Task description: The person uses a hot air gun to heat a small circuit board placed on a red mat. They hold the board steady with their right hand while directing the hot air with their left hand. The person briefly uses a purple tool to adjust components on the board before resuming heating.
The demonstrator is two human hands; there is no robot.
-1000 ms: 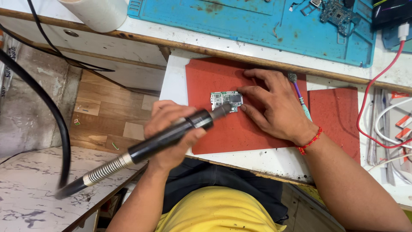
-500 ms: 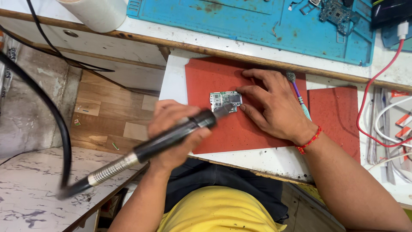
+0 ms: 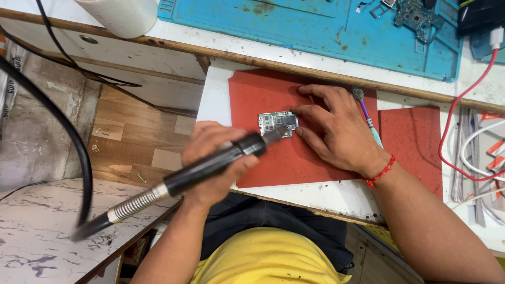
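The small circuit board [image 3: 278, 123] sits just above the middle of the frame on the red mat [image 3: 294, 163], long axis running roughly left-right. The person's right hand [image 3: 336, 129] comes at it from the right — fingers spread flat, with the fingertips [image 3: 295, 110] pressing on the board's right edge to pin it. So the board lies straight left of those fingers, touching them.

The left hand [image 3: 213, 160] is below-left of the board, fist wrapped tight around a black hot-air handpiece [image 3: 210, 165]. The tool's long axis slants from lower left up to the right, and its nozzle tip lands right on the board's lower right corner, just beside the right fingertips. Both hands are close, but the right one is actually on the board.

Compared with a second ago, not much differs — the right hand hasn't shifted, the board is in the same spot, and the nozzle has crept slightly further over the board. A purple-handled tool [image 3: 366, 118] lies behind the right hand.
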